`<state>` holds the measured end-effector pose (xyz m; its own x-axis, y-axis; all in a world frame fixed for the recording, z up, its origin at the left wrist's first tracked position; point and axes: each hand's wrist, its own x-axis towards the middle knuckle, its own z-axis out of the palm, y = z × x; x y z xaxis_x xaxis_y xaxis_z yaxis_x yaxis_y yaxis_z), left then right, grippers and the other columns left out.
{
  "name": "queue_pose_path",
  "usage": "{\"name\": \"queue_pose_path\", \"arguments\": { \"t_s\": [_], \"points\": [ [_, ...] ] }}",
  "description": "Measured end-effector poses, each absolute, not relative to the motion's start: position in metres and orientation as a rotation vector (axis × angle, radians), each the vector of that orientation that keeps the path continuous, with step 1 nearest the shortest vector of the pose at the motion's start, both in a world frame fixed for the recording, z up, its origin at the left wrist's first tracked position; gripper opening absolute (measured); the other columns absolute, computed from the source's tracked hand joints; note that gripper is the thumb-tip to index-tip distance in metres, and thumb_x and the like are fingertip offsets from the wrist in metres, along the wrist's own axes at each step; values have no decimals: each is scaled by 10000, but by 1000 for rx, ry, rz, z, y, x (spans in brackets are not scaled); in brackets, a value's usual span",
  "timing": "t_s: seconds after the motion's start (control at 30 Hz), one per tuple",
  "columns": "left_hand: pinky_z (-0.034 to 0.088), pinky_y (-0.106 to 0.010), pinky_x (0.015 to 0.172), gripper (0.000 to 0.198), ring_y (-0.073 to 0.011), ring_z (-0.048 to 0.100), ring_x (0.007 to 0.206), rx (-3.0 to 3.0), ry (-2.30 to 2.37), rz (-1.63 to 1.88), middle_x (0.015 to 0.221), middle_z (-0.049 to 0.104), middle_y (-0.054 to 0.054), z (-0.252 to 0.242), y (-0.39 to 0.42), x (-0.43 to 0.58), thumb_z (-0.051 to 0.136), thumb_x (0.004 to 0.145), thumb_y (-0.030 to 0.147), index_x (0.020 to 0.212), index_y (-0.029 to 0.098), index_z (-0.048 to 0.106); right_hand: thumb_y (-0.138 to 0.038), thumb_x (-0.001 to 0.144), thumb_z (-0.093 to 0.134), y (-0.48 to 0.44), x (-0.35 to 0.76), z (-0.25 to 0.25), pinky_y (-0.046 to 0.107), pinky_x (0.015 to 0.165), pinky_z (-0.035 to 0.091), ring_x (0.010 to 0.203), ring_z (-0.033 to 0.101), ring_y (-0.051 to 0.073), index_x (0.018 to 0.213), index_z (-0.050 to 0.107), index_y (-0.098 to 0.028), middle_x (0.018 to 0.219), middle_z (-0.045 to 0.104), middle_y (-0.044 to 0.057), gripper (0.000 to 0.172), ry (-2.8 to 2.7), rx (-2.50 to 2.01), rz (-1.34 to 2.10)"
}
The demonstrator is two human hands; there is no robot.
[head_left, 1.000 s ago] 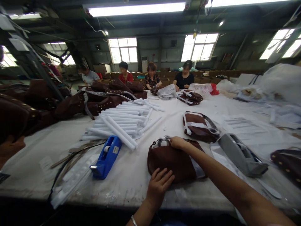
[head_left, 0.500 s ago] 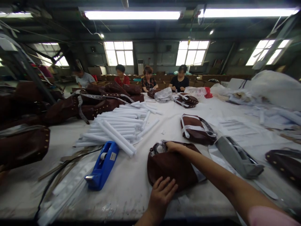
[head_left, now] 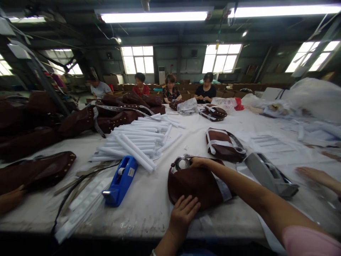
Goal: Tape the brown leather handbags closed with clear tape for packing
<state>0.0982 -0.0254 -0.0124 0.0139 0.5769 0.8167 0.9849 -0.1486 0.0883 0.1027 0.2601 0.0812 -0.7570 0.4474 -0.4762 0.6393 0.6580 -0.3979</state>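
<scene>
1. Lying near the front edge of the white table (head_left: 149, 209), a brown bag (head_left: 198, 183) had both of the wearer's hands on it, its top opening turned away from the wearer.
2. The left hand (head_left: 184, 210) lay flat and open on the bag's lower front, fingers slightly apart.
3. The right hand (head_left: 197, 162) reached over to the bag's top edge; its fingertips were hidden there, so I cannot tell whether they gripped anything.
4. Just beside the right hand, a wrapped strap (head_left: 183, 163) curled at the bag's top left. A pale strip (head_left: 224, 190) crossed its right end.
5. Left of the bag, well apart from it, stood a blue tape dispenser (head_left: 121, 181), with a pile of white rolls (head_left: 135, 139) behind it and loose strips (head_left: 86, 202) to its left.
6. A grey dispenser (head_left: 269, 174) stood to the right, beyond the right forearm. A second bag (head_left: 220, 144), banded in white, lay just behind the first.
7. At the far left, a co-worker's hand (head_left: 12, 201) was at a studded bag (head_left: 39, 174); another person's hand (head_left: 317, 174) reached in from the right. Four people sat across the table.
</scene>
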Motion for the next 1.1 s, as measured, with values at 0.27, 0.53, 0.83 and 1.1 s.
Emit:
{"name": "queue_pose_path", "arguments": {
  "t_s": [0.27, 0.53, 0.83, 1.1],
  "points": [
    [526, -342, 1048, 350, -130, 654, 1169, -1793, -1632, -975, 1253, 709, 38, -13, -27, 99, 449, 1011, 177, 1273, 315, 637, -251, 787, 780, 253, 122, 93, 321, 725, 553, 735, 666, 171, 808, 631, -145, 750, 677, 6, 183, 2610, 925, -1107],
    [534, -362, 1043, 395, -140, 631, 1210, -1803, -1710, -937, 1287, 691, 28, -9, -24, 98, 427, 1008, 148, 1326, 312, 594, -317, 763, 684, 213, 145, 107, 344, 871, 548, 949, 709, 213, 987, 618, -185, 975, 750, 54, 268, 2889, 636, -1631],
    [535, -364, 1046, 373, -143, 633, 1206, -1834, -1663, -907, 1290, 689, 30, 5, -25, 94, 411, 1016, 158, 1295, 290, 620, -293, 750, 661, 228, 119, 109, 389, 931, 545, 945, 718, 264, 896, 795, -210, 960, 783, 50, 215, 3002, 554, -1522],
    [540, -388, 1047, 362, -169, 620, 1233, -1874, -1559, -875, 1286, 691, 11, 22, -25, 95, 455, 996, 139, 1295, 260, 619, -248, 745, 641, 228, 71, 110, 306, 764, 570, 777, 718, 217, 891, 805, -193, 848, 787, 27, 227, 3048, 673, -1569]
  ]
}}
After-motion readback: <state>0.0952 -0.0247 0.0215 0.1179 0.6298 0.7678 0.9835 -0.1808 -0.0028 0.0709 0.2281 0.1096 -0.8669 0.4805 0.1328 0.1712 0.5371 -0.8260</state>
